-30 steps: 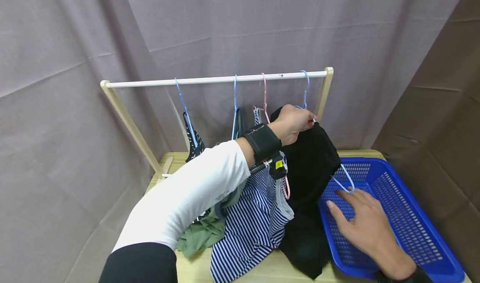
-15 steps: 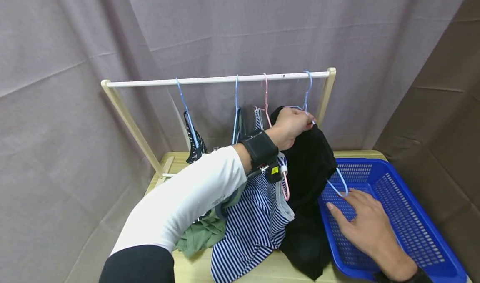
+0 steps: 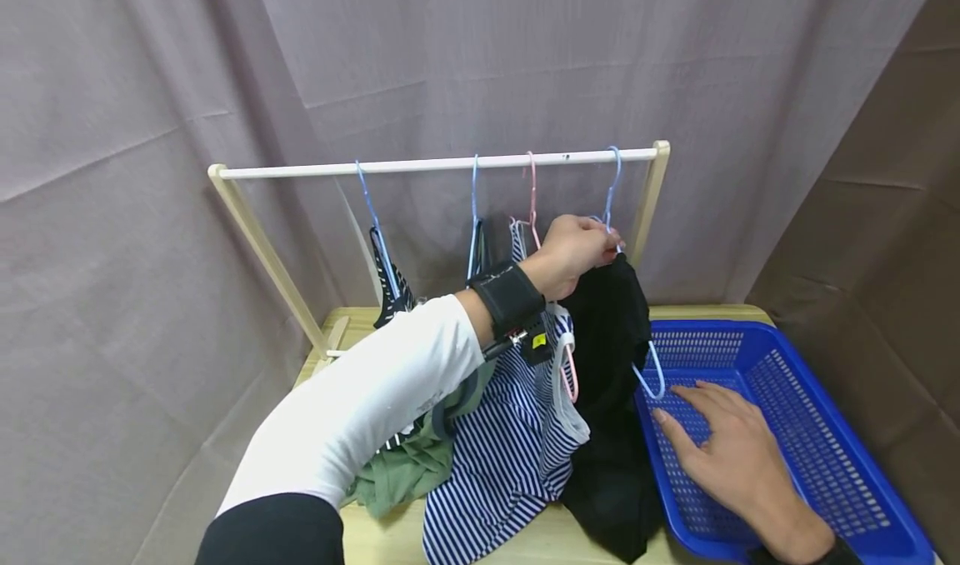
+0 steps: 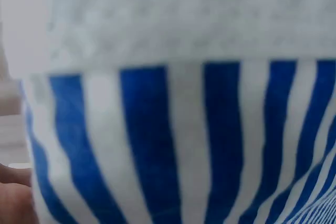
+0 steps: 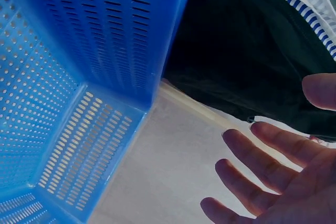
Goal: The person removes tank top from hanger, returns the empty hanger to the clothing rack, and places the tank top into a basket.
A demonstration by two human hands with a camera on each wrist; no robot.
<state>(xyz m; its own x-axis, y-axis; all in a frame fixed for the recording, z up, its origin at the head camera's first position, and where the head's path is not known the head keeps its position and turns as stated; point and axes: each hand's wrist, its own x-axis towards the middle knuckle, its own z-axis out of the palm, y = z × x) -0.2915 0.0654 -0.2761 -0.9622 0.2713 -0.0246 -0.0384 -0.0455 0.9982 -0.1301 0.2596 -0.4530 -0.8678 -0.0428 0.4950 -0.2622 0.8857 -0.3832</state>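
My left hand [image 3: 573,252] holds the top of a black garment [image 3: 607,332] and its light blue hanger [image 3: 613,182] near the hook, which hangs over the rail's right end. The hanger's lower corner [image 3: 652,377] sticks out of the cloth. My right hand [image 3: 731,457] is spread over the blue basket [image 3: 817,398], close to that corner. In the right wrist view my right hand [image 5: 283,177] has extended fingers, nothing held, beside the black garment [image 5: 236,51]. A blue-and-white striped garment [image 4: 184,140] fills the left wrist view; the left fingertips are hidden there.
The white rail [image 3: 435,164] runs between pale wooden posts [image 3: 266,257]. A pink hanger [image 3: 533,194] and other blue hangers [image 3: 474,207] hang from it with the striped garment [image 3: 495,457], a green garment [image 3: 405,469] and a dark patterned one [image 3: 390,298]. Grey curtain stands behind.
The blue hanger and black garment have swung left, and the hanger's lower corner has drawn away from my right hand. My left hand has shifted slightly left; my right hand has hardly moved.
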